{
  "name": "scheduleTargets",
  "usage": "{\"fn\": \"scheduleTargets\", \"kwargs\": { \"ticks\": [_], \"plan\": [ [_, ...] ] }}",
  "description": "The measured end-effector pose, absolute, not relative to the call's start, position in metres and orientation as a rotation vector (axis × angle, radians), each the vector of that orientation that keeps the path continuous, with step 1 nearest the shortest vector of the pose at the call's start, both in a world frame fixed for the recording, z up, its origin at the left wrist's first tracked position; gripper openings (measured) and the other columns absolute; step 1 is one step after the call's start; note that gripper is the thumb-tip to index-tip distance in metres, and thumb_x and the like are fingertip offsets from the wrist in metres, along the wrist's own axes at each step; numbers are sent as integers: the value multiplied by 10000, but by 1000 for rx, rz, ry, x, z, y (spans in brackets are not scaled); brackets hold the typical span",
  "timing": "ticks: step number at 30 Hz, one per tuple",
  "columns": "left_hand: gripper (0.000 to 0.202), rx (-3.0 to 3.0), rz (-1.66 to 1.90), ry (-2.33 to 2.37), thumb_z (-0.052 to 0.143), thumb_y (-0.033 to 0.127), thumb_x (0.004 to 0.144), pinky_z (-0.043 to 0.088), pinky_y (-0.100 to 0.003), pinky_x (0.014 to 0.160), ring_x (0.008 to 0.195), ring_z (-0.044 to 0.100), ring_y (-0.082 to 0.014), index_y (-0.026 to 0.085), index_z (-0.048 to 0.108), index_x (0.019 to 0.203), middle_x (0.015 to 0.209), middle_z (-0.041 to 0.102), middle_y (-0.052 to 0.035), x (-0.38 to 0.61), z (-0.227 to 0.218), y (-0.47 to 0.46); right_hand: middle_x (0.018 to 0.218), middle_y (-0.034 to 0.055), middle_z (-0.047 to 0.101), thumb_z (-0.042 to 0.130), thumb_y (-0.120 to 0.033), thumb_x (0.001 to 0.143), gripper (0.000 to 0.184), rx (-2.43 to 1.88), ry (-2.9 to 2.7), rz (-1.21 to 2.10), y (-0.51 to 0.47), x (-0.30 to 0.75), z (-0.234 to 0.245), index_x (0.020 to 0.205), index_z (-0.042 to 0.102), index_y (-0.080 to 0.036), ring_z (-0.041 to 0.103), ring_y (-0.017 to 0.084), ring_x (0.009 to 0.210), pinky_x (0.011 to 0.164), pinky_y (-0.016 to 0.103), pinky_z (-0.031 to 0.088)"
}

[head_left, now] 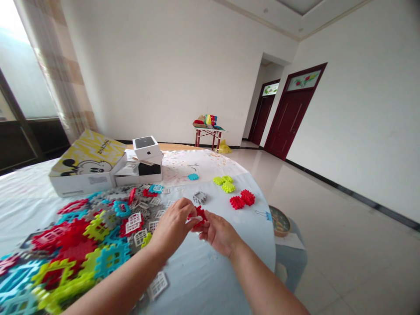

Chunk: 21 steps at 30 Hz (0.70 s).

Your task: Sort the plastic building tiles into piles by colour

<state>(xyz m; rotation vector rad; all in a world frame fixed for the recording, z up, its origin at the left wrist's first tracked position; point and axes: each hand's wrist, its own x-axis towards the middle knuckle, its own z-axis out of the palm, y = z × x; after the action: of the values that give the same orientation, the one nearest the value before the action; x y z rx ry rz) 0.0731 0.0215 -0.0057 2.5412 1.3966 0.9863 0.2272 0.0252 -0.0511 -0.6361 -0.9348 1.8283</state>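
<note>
My left hand [173,225] and my right hand [219,232] meet over the table, both pinched on small red interlocking plastic pieces [198,216] held between them. To the left spreads a heap of flat waffle-style building tiles [85,236] in red, blue, yellow-green, grey and white. Beyond my hands lie a joined red cluster [242,199], a yellow-green cluster [224,183], a grey piece [199,197] and a small blue piece [193,176].
A round table with a pale cloth [210,271] carries a yellow cartoon-print box [85,162] and stacked white boxes [144,160]. A stool with a round tin [281,221] stands by the table's right edge. A small red table [208,133] and dark red doors [288,114] are at the far wall.
</note>
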Motion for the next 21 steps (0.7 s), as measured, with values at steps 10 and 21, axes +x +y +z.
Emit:
{"fn": "scheduleTargets", "kwargs": {
  "ticks": [10,21],
  "plan": [
    [267,2281,856,1586,497,449,776,416,-287,621,623,528,-132,199,588,742,712,578,-1,62,-23,20,924,53,659,586,-505,717,382,-1052,-942,1047,60,269,-60,933,646,-195,598,182,855,587,246,439],
    [467,2199,1000,1709,462,574,739,478,-307,704,770,613,-183,224,584,1024,905,664,-44,40,5,14,1158,131,582,605,-424,696,549,-1167,-996,611,85,327,-73,1158,523,-139,569,222,1010,840,344,455]
  ]
}}
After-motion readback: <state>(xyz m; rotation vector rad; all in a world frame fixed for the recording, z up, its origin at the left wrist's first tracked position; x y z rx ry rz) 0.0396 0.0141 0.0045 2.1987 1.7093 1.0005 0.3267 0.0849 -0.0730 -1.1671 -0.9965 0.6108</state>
